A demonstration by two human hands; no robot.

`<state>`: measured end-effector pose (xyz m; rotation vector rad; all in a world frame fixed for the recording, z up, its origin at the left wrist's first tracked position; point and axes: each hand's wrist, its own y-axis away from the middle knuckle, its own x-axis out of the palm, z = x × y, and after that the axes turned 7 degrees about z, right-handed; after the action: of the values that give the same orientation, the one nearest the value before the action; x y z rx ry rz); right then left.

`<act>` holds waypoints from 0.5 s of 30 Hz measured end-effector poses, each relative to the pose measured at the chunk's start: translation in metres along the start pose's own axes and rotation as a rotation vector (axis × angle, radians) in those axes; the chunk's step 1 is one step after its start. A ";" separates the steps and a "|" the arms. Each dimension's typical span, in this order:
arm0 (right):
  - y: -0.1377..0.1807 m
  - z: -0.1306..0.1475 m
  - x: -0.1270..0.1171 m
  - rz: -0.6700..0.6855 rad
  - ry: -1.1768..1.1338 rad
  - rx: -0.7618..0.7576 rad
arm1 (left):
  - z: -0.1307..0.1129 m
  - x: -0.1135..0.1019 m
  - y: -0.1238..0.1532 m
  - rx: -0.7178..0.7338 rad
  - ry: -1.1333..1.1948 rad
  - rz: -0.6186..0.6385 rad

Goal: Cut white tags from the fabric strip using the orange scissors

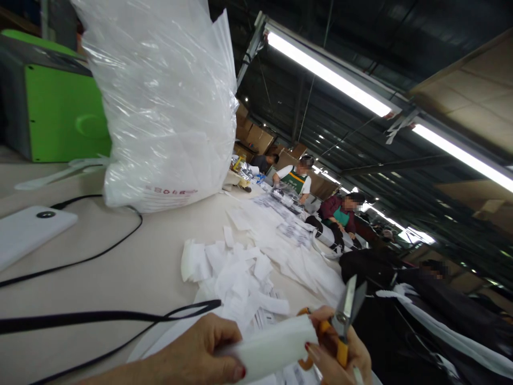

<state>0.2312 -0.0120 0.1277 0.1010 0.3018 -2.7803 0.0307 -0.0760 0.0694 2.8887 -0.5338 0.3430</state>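
Note:
Low in the picture, my left hand (200, 350) is closed on one end of a white fabric-like strip (276, 345). The strip stretches across to my right hand (340, 358), whose fingers touch its other end. That same hand grips a pair of scissors (342, 315) with orange handles; the blades point up and stand slightly apart, clear of the strip. Just beyond my hands lies a loose pile of small white cut pieces (236, 272). Printed paper shows in part beneath the pile and under my hands.
A large clear plastic bag (168, 107) full of white sheets stands at the back left, beside a green box-shaped machine (66, 112). A white phone (36, 232) and black cords (108, 321) lie on the left. Dark cloth (385, 321) fills the right. Several people (294, 179) work farther along the table.

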 end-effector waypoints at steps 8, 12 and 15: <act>-0.022 -0.028 0.011 -0.028 -0.070 0.151 | 0.013 -0.010 -0.005 -0.059 0.134 -0.193; -0.028 -0.029 0.022 -0.003 -0.104 0.172 | 0.013 -0.019 -0.001 -0.043 0.142 -0.236; -0.032 -0.023 0.025 0.011 -0.032 0.114 | 0.014 -0.032 0.004 0.081 -0.012 -0.342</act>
<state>0.1974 0.0140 0.1086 0.0851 0.1339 -2.7840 0.0029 -0.0728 0.0484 2.9870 -0.0224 0.2994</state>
